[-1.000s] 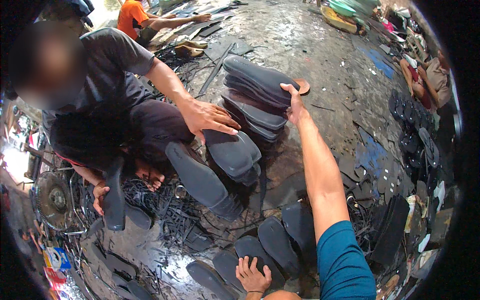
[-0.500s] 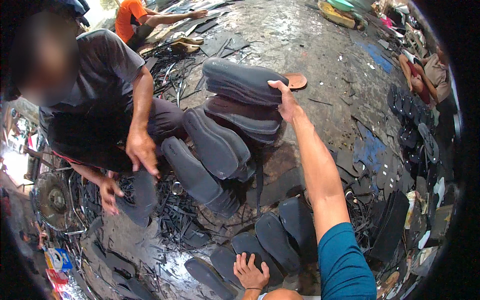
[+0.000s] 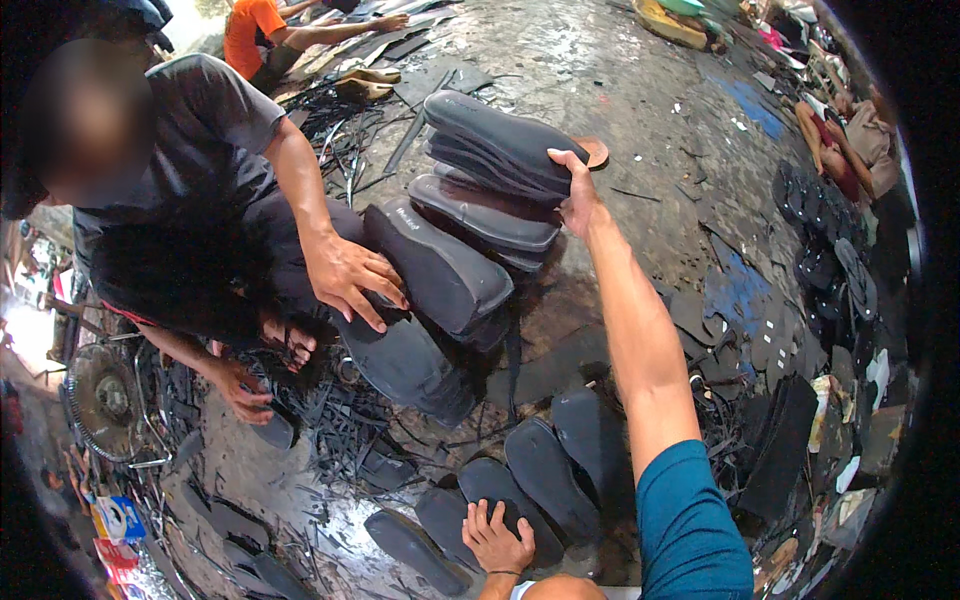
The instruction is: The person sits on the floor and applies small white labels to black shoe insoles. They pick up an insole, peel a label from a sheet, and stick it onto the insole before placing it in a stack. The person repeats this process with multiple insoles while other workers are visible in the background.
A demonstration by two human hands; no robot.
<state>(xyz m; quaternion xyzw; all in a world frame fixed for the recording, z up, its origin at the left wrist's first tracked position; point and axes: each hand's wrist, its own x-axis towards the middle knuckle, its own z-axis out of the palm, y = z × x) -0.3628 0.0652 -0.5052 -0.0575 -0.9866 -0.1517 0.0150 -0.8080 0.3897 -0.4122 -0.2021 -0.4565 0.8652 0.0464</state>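
Note:
My right arm reaches forward, and my right hand (image 3: 578,192) grips the near end of a stack of black shoe soles (image 3: 505,140), thumb on top. Close under it sits another group of black soles (image 3: 485,215). My left hand (image 3: 498,540) lies with fingers spread on a black sole (image 3: 500,485), one of several in a row before me. Two more stacks, a middle one (image 3: 440,265) and a nearer one (image 3: 400,365), stand to the left. A co-worker's hand (image 3: 350,275) rests on the nearer stack; their other hand (image 3: 240,390) is low beside a dark sole (image 3: 275,428).
The co-worker (image 3: 190,170) sits at left, by a round fan-like wheel (image 3: 103,400). Black scrap strips (image 3: 345,430) litter the floor. A brown sole-shaped piece (image 3: 597,152) shows behind my right hand. Dark sandals (image 3: 815,240) line the right; a person in orange (image 3: 252,40) sits far back.
My right hand and its stack have shifted slightly up and right. The co-worker's hand has moved from a loose sole onto the nearer stack. My left hand stays on its sole.

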